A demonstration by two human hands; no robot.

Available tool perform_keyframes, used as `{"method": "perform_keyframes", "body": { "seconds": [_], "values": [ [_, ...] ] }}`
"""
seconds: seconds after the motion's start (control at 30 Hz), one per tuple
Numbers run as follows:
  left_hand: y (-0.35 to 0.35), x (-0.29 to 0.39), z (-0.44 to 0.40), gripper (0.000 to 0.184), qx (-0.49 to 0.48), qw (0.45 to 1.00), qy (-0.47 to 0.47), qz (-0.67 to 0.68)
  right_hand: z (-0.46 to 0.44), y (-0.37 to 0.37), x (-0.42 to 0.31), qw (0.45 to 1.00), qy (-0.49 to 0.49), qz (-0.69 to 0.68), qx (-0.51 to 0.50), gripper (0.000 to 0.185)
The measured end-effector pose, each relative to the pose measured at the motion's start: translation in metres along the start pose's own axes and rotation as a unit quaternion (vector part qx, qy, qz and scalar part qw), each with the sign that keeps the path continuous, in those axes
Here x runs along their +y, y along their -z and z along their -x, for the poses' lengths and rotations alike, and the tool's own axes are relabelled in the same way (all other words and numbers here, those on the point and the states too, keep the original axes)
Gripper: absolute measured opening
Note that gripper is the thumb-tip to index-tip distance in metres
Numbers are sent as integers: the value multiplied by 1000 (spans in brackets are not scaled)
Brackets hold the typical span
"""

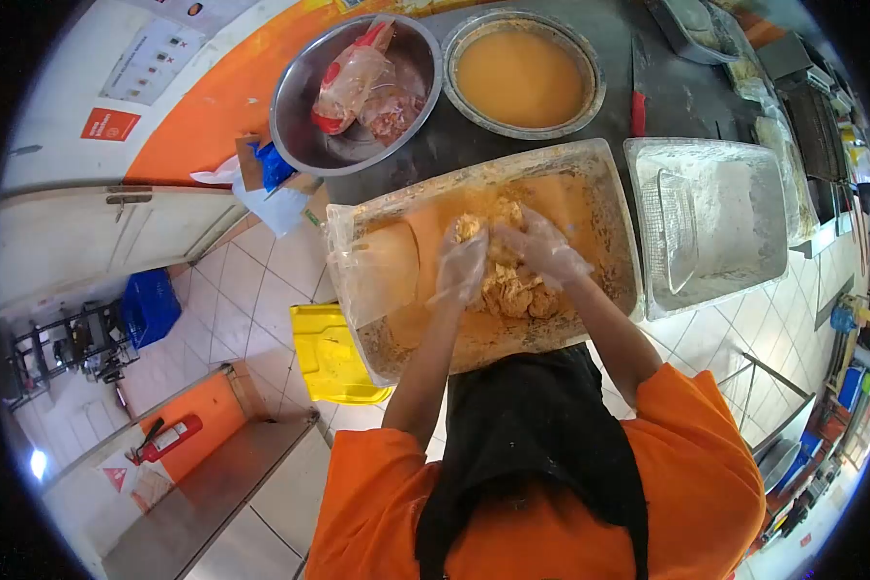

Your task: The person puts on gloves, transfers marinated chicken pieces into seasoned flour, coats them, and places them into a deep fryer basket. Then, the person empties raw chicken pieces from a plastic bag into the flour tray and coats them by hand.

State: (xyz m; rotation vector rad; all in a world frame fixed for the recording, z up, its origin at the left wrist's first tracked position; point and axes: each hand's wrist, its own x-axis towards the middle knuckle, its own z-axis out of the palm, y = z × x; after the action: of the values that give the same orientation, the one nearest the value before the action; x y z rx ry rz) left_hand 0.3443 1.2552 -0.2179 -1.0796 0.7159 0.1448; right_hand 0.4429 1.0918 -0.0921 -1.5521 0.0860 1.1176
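Both my hands wear clear plastic gloves and are inside a large plastic tub (614,193) of orange-brown breading. My left hand (461,263) closes around a breaded chicken piece (468,227), its fingers pointing away from me. Beside it, my right hand (548,251) reaches in from the right, fingers bent over another flour-crusted piece (506,211); the glove partly hides its grip. Just below the hands lies a heap of breaded chicken pieces (517,293). On the tub's left side rests a pale, translucent scoop-like container (387,256).
Behind the tub stand a steel bowl (290,106) holding bagged raw meat (353,87) and a round pan (590,92) of orange liquid. At right, a white-floured tub (759,222) contains a wire basket (677,227). A red-handled knife (638,113) lies behind; a yellow bin (329,358) stands below left.
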Motion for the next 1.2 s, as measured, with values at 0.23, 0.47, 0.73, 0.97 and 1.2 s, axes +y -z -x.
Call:
{"method": "perform_keyframes", "body": {
  "seconds": [0.23, 0.47, 0.73, 0.97, 1.2],
  "values": [
    [0, 2, 104, 50, 32, 184, 202, 962, 41, 47, 30, 988, -80, 116, 55, 56],
    [16, -4, 59, 43, -24, -103, 147, 983, -8, 47, 95, 984, 23, 174, 45, 54],
    [-1, -46, 35, 59, -103, -476, 93, 868, -44, 35, 117, 978, 93, 181, -50, 49],
    [20, 19, 6, 68, 152, -488, 149, 847, -17, 28, 73, 946, 171, 253, 107, 57],
    [-28, -30, 32, 65, -105, -381, 306, 866, 4, 77, 39, 949, 124, 263, 119, 56]
  ]
}}
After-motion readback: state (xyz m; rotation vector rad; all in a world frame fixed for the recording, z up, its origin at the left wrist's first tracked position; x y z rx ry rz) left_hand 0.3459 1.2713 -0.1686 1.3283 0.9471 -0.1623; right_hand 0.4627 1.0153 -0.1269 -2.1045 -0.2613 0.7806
